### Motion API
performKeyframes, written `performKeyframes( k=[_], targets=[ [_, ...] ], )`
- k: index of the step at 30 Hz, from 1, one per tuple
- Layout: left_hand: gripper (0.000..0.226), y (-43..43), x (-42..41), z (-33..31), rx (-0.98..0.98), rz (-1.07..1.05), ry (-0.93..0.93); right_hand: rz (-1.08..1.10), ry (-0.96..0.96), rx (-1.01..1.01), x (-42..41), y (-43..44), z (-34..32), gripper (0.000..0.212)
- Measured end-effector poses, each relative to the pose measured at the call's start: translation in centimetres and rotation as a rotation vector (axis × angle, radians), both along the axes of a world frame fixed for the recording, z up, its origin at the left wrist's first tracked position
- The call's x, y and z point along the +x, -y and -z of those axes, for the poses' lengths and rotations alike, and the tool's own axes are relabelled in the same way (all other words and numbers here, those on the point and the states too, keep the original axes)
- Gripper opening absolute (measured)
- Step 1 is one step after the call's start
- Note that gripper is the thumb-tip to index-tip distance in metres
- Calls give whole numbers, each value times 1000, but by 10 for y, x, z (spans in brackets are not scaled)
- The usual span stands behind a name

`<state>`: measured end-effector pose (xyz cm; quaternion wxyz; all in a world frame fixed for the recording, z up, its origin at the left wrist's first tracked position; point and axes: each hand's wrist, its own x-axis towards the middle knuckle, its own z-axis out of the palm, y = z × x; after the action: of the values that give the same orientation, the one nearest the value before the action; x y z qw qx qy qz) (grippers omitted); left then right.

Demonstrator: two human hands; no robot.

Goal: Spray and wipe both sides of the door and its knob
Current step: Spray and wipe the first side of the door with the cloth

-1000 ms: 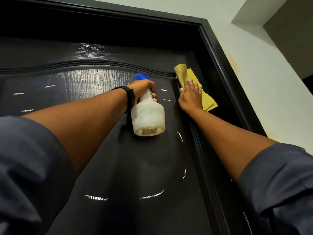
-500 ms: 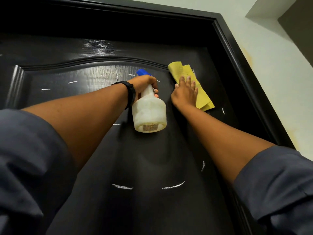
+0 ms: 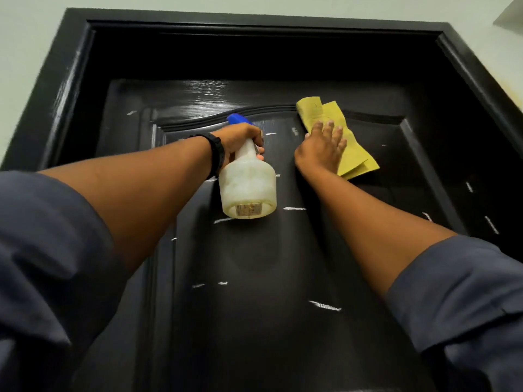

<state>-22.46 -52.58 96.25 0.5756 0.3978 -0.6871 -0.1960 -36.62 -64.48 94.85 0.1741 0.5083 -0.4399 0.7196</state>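
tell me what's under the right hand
The right hand lies flat on a folded yellow cloth, pressed against the black door. The part of the door beneath the cloth is covered, so its state cannot be seen.

Both forearms (image 3: 141, 188) are stretching forward. The left hand (image 3: 242, 138) is gripping the neck of a cloudy white plastic spray bottle (image 3: 247, 190); the right hand (image 3: 319, 151) is pressing flat, fingers (image 3: 328, 131) straight, on a folded yellow cloth (image 3: 355, 154).

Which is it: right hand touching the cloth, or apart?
Touching. The head view shows the right hand lying flat on the cloth, its straight fingers pressing the cloth against the door.
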Motion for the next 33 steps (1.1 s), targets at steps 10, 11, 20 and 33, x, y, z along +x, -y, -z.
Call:
performKeyframes(
  k=[10,11,20,33],
  targets=[
    [4,-72,115,-5,-2,-244,6,-31,-157,-85,151,-63,0,58],
    [3,-78,120,-4,-11,-262,-1,-37,-169,-91,161,-67,1,57],
    [17,-127,147,-5,-42,-333,52,-133,-457,-122,249,-112,1,61],
    [9,-160,168,-9,-97,-512,63,-83,-700,-177,274,-134,-81,64]
  ],
)
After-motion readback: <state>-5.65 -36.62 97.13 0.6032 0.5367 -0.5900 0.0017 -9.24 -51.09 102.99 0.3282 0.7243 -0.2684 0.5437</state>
